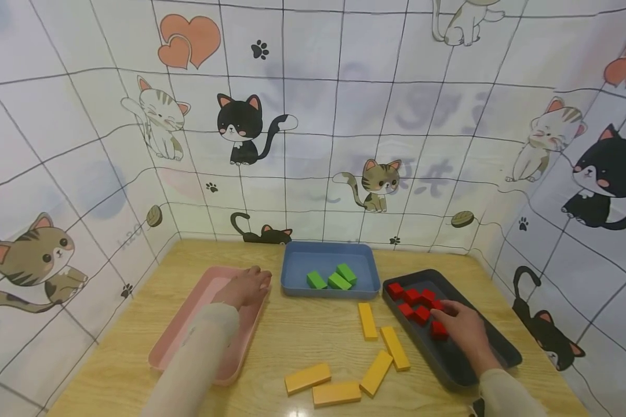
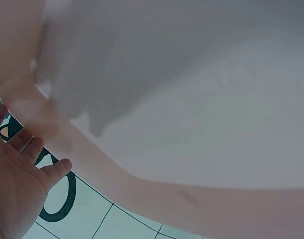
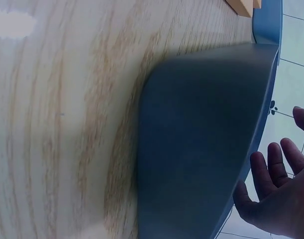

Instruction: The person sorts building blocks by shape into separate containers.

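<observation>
Over the far right rim of the pink tray, my left hand lies with its fingers extended, holding nothing I can see. The left wrist view has the same hand beside the tray's pale wall. My right hand reaches into the dark tray, thumb and index finger beside a red cube; whether they touch it I cannot tell. Several more red cubes lie around the fingertips. In the right wrist view this hand has spread, slightly bent fingers above the tray rim, with no cube visible between them.
A blue tray at the back centre holds three green blocks. Several yellow blocks lie on the wooden table between the pink and dark trays. A cat-patterned cloth encloses the back and sides.
</observation>
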Tool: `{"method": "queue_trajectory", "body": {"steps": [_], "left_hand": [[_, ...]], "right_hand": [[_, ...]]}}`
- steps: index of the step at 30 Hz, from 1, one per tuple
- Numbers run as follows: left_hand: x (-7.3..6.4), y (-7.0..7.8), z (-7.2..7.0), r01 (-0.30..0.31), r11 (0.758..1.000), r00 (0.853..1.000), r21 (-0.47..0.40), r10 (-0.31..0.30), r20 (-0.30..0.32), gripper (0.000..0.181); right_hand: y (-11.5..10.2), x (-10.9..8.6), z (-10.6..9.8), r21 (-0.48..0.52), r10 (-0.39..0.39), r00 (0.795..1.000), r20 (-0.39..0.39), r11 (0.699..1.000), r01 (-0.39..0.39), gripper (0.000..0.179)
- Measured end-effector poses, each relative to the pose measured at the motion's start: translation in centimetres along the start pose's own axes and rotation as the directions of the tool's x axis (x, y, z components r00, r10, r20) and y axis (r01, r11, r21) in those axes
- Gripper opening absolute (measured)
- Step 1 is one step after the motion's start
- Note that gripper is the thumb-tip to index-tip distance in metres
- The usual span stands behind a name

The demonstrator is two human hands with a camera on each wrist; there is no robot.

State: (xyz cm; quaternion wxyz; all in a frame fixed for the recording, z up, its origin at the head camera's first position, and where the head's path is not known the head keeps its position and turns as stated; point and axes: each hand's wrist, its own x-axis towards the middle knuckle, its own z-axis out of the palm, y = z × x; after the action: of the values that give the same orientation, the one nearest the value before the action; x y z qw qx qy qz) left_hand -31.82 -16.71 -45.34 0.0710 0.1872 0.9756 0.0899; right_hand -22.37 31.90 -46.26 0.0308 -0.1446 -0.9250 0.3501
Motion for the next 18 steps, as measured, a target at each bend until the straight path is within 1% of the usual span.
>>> {"method": "queue_trajectory", "body": {"steps": [6,12,18], "left_hand": [[0.2,0.0,-0.1,-0.007,1.000,1.000,0.010,0.007,-0.007,0.039],[0.5,0.1,-0.2,0.003,0.999,1.000,0.039,-0.003,0.010,0.040],[0.5,0.1,-0.4,0.008,0.999,1.000,0.049,-0.009,0.022,0.040]], "right_hand": [[-0.6,0.1,0.2,0.005,-0.006,1.000,0.013,1.000,0.006,0.063],[-1.0,0.0,0.3,0.009,-0.013,0.999,0.040,1.000,0.013,0.063],[-1.2,0.0,0.2,0.011,-0.025,0.998,0.057,1.000,0.025,0.063]]}}
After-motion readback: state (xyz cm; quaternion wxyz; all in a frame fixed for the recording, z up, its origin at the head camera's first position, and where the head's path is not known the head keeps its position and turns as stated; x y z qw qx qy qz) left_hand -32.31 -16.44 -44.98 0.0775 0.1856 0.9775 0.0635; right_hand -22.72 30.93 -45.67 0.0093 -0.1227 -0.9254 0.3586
